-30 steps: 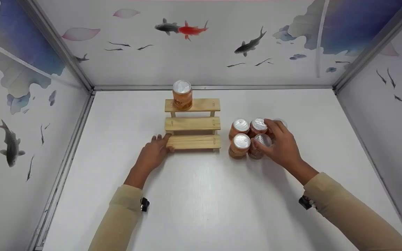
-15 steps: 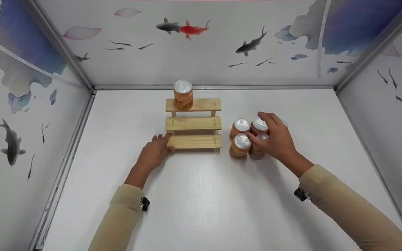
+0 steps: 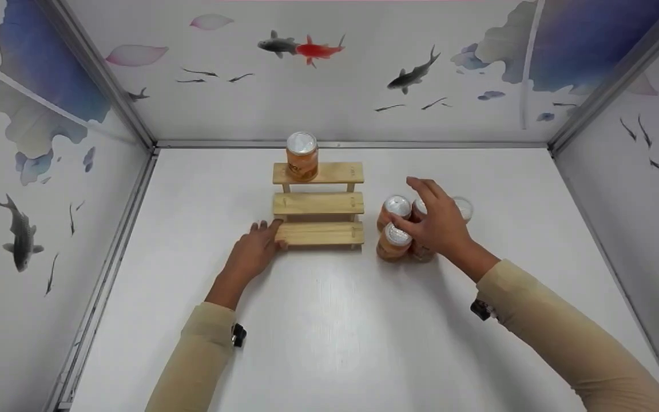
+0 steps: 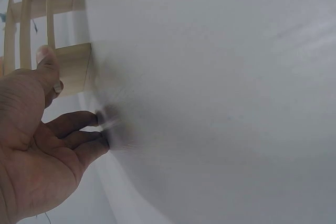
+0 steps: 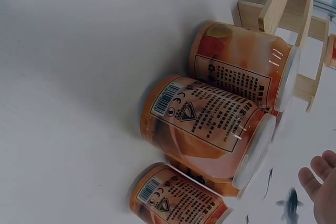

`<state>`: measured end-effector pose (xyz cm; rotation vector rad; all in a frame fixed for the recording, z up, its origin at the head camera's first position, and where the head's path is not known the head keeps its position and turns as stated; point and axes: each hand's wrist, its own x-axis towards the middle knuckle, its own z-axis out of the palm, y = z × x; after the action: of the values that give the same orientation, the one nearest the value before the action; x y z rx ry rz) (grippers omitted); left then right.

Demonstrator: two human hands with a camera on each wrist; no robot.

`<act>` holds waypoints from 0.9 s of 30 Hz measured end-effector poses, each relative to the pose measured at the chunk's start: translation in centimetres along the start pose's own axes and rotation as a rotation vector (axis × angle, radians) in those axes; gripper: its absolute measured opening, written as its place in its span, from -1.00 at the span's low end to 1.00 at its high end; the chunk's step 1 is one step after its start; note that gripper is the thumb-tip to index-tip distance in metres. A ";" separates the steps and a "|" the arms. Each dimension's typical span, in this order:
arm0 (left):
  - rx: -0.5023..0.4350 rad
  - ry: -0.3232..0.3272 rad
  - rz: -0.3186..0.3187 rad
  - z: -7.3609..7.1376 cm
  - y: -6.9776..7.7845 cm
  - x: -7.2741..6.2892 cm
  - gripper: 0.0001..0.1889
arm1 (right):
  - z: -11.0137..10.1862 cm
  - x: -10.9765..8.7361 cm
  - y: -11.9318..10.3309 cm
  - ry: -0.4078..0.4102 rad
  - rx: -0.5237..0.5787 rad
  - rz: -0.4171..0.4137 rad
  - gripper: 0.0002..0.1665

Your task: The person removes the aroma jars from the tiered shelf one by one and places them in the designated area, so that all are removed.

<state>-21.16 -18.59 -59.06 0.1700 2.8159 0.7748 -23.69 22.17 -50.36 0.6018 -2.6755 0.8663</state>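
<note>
A three-step wooden stand (image 3: pixel 319 203) stands left of the middle of the table, with an orange can (image 3: pixel 302 157) upright on the left of its top step. My left hand (image 3: pixel 249 254) pinches the left end of the lowest step; its other fingertips touch the table in the left wrist view. Right of the stand, several orange cans with silver lids form a cluster, including a front-left can (image 3: pixel 394 241) and a back-left can (image 3: pixel 396 212). My right hand (image 3: pixel 443 223) hovers over them, thumb and fingers apart, holding nothing. It partly hides the right-hand cans.
A clear-lidded can (image 3: pixel 463 209) is partly visible behind my right hand. White panels with painted fish (image 3: pixel 413 71) enclose the white table (image 3: pixel 306 326) at the back and sides, meeting it along metal edge strips (image 3: pixel 421 145).
My right hand has moved left across the lids, from the right-hand cans toward the left ones. My left hand, the stand and the cans stay where they were.
</note>
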 end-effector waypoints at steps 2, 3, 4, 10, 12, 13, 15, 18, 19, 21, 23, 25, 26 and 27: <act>0.001 0.000 0.000 0.0 0.0 0.0 -0.33 | 0.1 0.3 -0.3 -0.012 -0.001 0.001 -0.07; -0.002 -0.003 -0.004 0.0 0.0 0.0 -0.32 | 0.2 0.4 -0.4 -0.018 -0.003 0.003 -0.06; -0.003 -0.004 -0.005 0.0 0.0 0.0 -0.32 | 0.3 0.6 -0.5 -0.024 -0.005 0.003 -0.05; -0.004 -0.009 -0.015 0.0 0.1 -0.1 -0.32 | 0.7 1.3 -1.1 -0.039 -0.001 0.004 -0.03; -0.001 -0.010 -0.019 -0.1 0.1 -0.1 -0.32 | 0.8 1.5 -1.3 -0.037 0.007 0.002 -0.03; -0.001 -0.010 -0.021 0.0 0.1 0.0 -0.32 | 0.9 1.6 -1.4 -0.035 0.011 0.003 -0.03; 0.002 -0.012 -0.023 0.0 0.1 0.0 -0.32 | 1.0 1.9 -1.7 -0.035 0.011 0.007 -0.02; 0.006 -0.016 -0.026 0.0 0.1 0.1 -0.31 | 1.1 2.3 -2.0 -0.042 0.006 0.015 0.01; 0.005 -0.018 -0.030 0.0 0.1 0.1 -0.31 | 1.1 2.4 -2.2 -0.047 0.008 0.017 0.01; 0.008 -0.019 -0.032 0.0 0.2 0.1 -0.31 | 1.2 2.7 -2.5 -0.055 0.009 0.017 0.02; 0.016 -0.019 -0.029 -0.1 0.2 0.1 -0.31 | 1.2 3.0 -2.7 -0.060 0.015 0.011 0.03; 0.013 -0.019 -0.027 -0.1 0.3 0.0 -0.31 | 1.4 3.3 -2.9 -0.061 0.021 -0.002 0.03; 0.005 -0.019 -0.027 -0.2 0.3 0.0 -0.31 | 1.4 3.5 -3.0 -0.062 0.021 -0.007 0.03; -0.002 -0.020 -0.027 -0.2 0.3 -0.1 -0.31 | 1.5 3.6 -3.1 -0.063 0.021 -0.014 0.04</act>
<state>-21.12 -18.42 -58.74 0.1385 2.7926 0.7658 -25.62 17.89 -48.67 0.6627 -2.7183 0.8870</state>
